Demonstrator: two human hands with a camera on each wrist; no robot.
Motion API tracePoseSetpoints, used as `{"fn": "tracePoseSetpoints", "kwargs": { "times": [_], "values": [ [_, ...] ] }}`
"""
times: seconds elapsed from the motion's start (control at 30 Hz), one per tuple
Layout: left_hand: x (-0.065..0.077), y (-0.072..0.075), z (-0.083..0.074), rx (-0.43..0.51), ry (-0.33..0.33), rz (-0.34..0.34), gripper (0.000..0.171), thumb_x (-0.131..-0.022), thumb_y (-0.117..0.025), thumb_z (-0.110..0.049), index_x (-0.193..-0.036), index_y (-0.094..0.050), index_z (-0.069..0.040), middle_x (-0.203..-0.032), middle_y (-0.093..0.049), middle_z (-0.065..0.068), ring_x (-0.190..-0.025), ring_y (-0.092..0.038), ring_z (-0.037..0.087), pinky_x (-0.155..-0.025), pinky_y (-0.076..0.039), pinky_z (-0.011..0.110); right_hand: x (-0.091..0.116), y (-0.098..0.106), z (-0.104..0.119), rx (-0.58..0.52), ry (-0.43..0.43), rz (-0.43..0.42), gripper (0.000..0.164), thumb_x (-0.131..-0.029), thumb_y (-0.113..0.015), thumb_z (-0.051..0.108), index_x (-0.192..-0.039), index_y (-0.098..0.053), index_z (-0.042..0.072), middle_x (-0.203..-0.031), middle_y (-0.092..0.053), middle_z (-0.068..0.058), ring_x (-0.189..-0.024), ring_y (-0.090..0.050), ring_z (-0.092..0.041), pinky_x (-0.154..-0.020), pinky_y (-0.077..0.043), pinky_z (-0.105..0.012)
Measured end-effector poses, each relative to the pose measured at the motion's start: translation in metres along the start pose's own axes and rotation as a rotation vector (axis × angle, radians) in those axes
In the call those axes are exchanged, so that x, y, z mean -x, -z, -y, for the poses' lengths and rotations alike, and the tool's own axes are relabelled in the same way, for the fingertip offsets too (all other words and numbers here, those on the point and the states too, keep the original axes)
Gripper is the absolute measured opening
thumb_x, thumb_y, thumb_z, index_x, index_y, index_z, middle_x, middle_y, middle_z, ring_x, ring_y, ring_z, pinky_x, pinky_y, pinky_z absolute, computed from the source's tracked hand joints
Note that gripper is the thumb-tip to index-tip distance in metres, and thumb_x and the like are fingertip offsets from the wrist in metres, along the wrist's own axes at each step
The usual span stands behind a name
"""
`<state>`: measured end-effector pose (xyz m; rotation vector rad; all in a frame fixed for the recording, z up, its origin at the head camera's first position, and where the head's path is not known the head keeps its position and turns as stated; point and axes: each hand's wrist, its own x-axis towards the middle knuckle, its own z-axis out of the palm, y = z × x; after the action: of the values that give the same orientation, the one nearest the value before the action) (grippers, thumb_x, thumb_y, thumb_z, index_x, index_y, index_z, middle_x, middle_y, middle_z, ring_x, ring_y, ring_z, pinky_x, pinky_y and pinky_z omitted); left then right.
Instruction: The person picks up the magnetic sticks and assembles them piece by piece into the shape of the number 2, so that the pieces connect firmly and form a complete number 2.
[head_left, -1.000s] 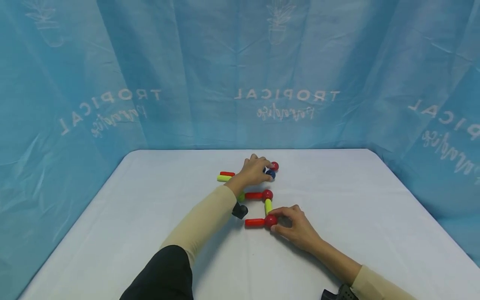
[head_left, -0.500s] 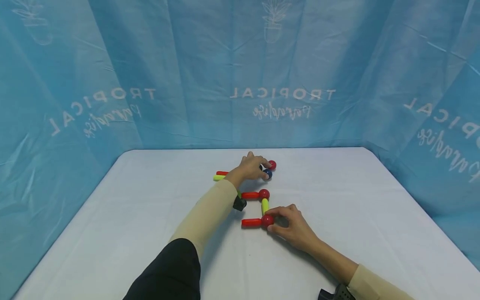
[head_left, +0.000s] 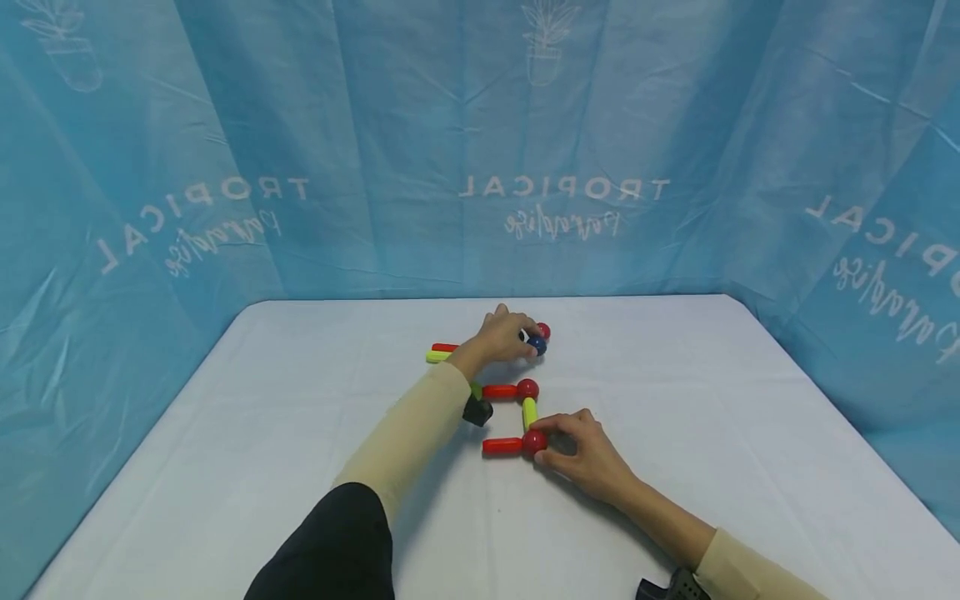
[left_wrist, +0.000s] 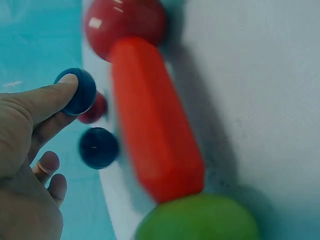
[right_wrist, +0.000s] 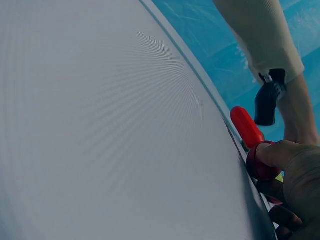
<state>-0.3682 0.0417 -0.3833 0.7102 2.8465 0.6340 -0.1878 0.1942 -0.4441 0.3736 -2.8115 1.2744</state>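
Note:
At the far side of the table my left hand (head_left: 504,337) pinches a blue ball (left_wrist: 82,95) between thumb and fingers. A second dark blue ball (left_wrist: 99,148) sits beside that hand, and a loose red ball (head_left: 543,331) is just behind. Nearer, thumb and fingertips of my right hand (head_left: 588,454) grip a red ball (head_left: 534,442). That ball joins a red rod (head_left: 502,447) on its left and a yellow-green rod (head_left: 529,412) leading to another red ball (head_left: 527,389). From there a red rod (left_wrist: 152,125) runs to a green ball (left_wrist: 197,220), partly hidden by my left wrist in the head view.
A red rod (head_left: 444,347) and a yellow-green rod (head_left: 438,357) lie left of my left hand. The white table (head_left: 300,433) is bordered by a blue curtain (head_left: 390,250) at the back and sides.
The head view has shifted slightly, moving the scene left. The blue ball in my left hand has risen a little in the last half second. My right hand keeps its grip on the red ball.

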Motion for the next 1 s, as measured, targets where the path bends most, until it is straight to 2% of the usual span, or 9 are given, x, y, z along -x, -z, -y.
{"fn": "tracePoseSetpoints", "kwargs": {
  "times": [0.17, 0.3, 0.4, 0.5, 0.63, 0.77, 0.87, 1.0],
  "values": [
    [0.023, 0.019, 0.003, 0.117, -0.037, -0.086, 0.037, -0.084, -0.071, -0.030, -0.119, -0.065, -0.026, -0.117, -0.063, -0.002, -0.108, -0.038, 0.018, -0.084, -0.037, 0.036, -0.001, -0.001, 0.001, 0.023, 0.000, 0.001, 0.041, -0.075, -0.078, 0.022, -0.111, -0.064, 0.037, -0.108, -0.058, 0.009, -0.099, -0.045, -0.014, -0.079, -0.038, -0.032],
    [0.047, 0.032, 0.009, 0.248, -0.011, -0.124, 0.037, -0.083, -0.071, -0.028, -0.119, -0.064, -0.026, -0.115, -0.064, -0.005, -0.112, -0.042, 0.021, -0.085, -0.040, 0.038, 0.000, -0.001, 0.001, 0.020, -0.004, 0.003, 0.040, -0.075, -0.077, 0.023, -0.112, -0.065, 0.035, -0.108, -0.059, 0.006, -0.099, -0.045, -0.015, -0.079, -0.038, -0.032],
    [0.072, 0.039, 0.015, 0.352, 0.034, -0.125, 0.037, -0.083, -0.071, -0.027, -0.120, -0.064, -0.026, -0.117, -0.061, -0.003, -0.114, -0.043, 0.025, -0.083, -0.042, 0.037, 0.000, -0.002, 0.000, 0.023, -0.013, 0.002, 0.040, -0.076, -0.077, 0.023, -0.112, -0.065, 0.035, -0.109, -0.059, 0.006, -0.099, -0.044, -0.015, -0.079, -0.039, -0.032],
    [0.102, 0.043, 0.022, 0.418, 0.081, -0.131, 0.037, -0.083, -0.071, -0.029, -0.119, -0.064, -0.028, -0.118, -0.058, -0.001, -0.111, -0.044, 0.025, -0.078, -0.043, 0.034, 0.000, -0.003, 0.001, 0.032, -0.014, 0.001, 0.039, -0.076, -0.077, 0.023, -0.111, -0.065, 0.035, -0.109, -0.059, 0.006, -0.100, -0.045, -0.015, -0.080, -0.039, -0.032],
    [0.140, 0.039, 0.030, 0.482, 0.147, -0.149, 0.037, -0.081, -0.074, -0.028, -0.117, -0.065, -0.029, -0.117, -0.056, 0.003, -0.108, -0.044, 0.023, -0.070, -0.042, 0.030, 0.001, -0.003, 0.002, 0.034, -0.010, 0.001, 0.039, -0.076, -0.077, 0.022, -0.111, -0.065, 0.034, -0.109, -0.060, 0.006, -0.099, -0.045, -0.016, -0.080, -0.039, -0.032],
    [0.170, 0.028, 0.038, 0.517, 0.216, -0.170, 0.037, -0.080, -0.075, -0.024, -0.116, -0.066, -0.028, -0.116, -0.055, 0.009, -0.109, -0.044, 0.024, -0.065, -0.043, 0.027, 0.001, -0.002, 0.003, 0.028, -0.007, 0.005, 0.039, -0.076, -0.077, 0.023, -0.112, -0.065, 0.033, -0.108, -0.060, 0.005, -0.099, -0.045, -0.016, -0.080, -0.039, -0.032],
    [0.186, 0.019, 0.043, 0.517, 0.252, -0.181, 0.036, -0.079, -0.075, -0.023, -0.115, -0.067, -0.027, -0.115, -0.053, 0.012, -0.107, -0.044, 0.023, -0.064, -0.042, 0.027, 0.001, -0.003, 0.004, 0.029, -0.012, 0.008, 0.039, -0.076, -0.077, 0.023, -0.112, -0.065, 0.032, -0.108, -0.060, 0.004, -0.100, -0.045, -0.017, -0.080, -0.040, -0.032],
    [0.202, 0.005, 0.048, 0.506, 0.265, -0.182, 0.034, -0.079, -0.075, -0.023, -0.112, -0.068, -0.026, -0.112, -0.054, 0.011, -0.103, -0.043, 0.022, -0.063, -0.042, 0.028, 0.002, -0.004, 0.005, 0.033, -0.024, 0.009, 0.039, -0.076, -0.077, 0.024, -0.111, -0.065, 0.033, -0.108, -0.060, 0.004, -0.100, -0.045, -0.016, -0.081, -0.041, -0.032]
  ]
}}
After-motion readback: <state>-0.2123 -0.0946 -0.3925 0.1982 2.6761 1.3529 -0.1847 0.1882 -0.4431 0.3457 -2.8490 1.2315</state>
